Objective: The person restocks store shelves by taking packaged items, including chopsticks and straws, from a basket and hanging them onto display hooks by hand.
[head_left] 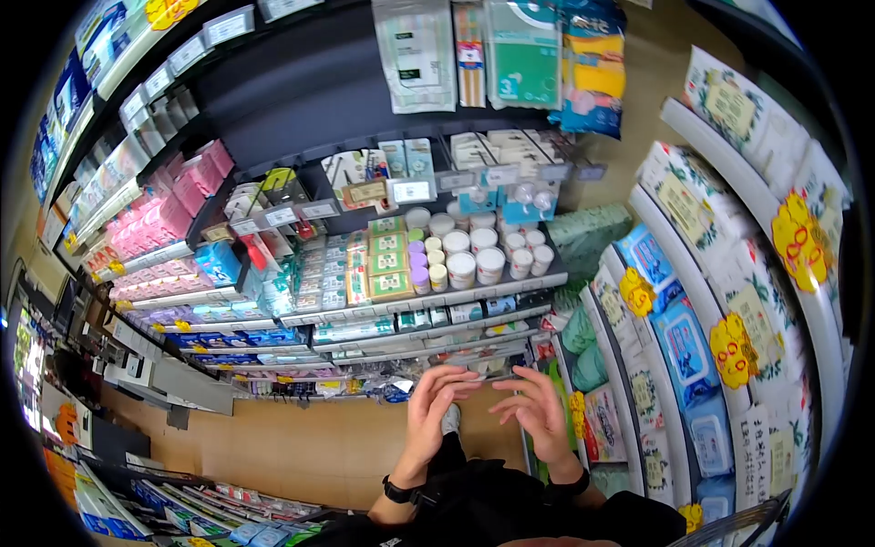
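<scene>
Both of my hands are raised in front of my body, with nothing in them. My left hand [432, 410] has its fingers stretched out toward the right and a black band on its wrist. Facing it, my right hand [538, 412] points its spread fingers to the left, also with a black band at the wrist. A small gap lies between the fingertips. Beyond them are the lower shelves, and above those a shelf of white lidded tubs [463, 268], small purple-topped containers [419, 273] and green-and-tan boxes [390, 258].
Shelves at the right hold blue wipe packs [685, 351] and white floral packs [761, 296]. Pink packages [164, 219] fill the left shelves. Bags [524, 59] hang on the back wall. Below is a tan floor [301, 438], with a low rack [214, 506] at bottom left.
</scene>
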Demonstrator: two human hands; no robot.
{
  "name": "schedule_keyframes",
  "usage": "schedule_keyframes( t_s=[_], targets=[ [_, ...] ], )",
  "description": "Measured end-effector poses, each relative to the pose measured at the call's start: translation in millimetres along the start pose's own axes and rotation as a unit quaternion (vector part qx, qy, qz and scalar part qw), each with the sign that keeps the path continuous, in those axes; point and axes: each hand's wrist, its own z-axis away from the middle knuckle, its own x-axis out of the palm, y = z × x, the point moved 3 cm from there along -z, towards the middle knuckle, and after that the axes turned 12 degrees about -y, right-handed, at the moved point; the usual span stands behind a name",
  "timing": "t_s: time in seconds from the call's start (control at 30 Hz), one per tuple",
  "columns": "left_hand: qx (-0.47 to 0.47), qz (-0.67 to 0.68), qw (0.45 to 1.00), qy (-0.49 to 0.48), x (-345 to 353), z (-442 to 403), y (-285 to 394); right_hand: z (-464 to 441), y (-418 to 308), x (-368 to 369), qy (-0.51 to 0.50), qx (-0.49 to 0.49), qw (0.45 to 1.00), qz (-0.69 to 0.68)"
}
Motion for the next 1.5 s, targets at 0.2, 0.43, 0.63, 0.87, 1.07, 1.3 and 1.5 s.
schedule_keyframes(
  t_s=[0.2,0.43,0.63,0.87,1.07,1.3,1.5],
  targets=[
    [-0.016,-0.02,0.999,0.019,21.4,48.3,0.3,41.8,-4.7,17.5,-0.02,-0.014,0.999,-0.028],
    [0.013,0.005,1.0,0.017,46.4,73.4,9.6,93.2,-18.4,30.9,-0.019,-0.044,0.999,-0.022],
    [-0.007,0.02,0.999,-0.048,70.0,92.6,17.2,139.8,-29.4,51.6,0.034,-0.06,0.998,-0.003],
    [-0.043,0.012,0.996,-0.073,71.5,148.4,30.0,188.0,-29.1,83.8,0.087,-0.063,0.994,-0.012],
    [-0.051,0.016,0.995,-0.083,69.0,212.9,38.2,241.7,-25.8,144.7,0.111,-0.06,0.992,-0.005],
    [-0.088,0.043,0.989,-0.114,81.5,297.8,32.5,321.4,-24.1,213.7,0.154,-0.04,0.987,0.014],
    [-0.126,0.073,0.969,-0.202,123.7,347.9,30.4,402.4,-39.0,258.3,0.245,-0.061,0.967,0.045]
  ],
)
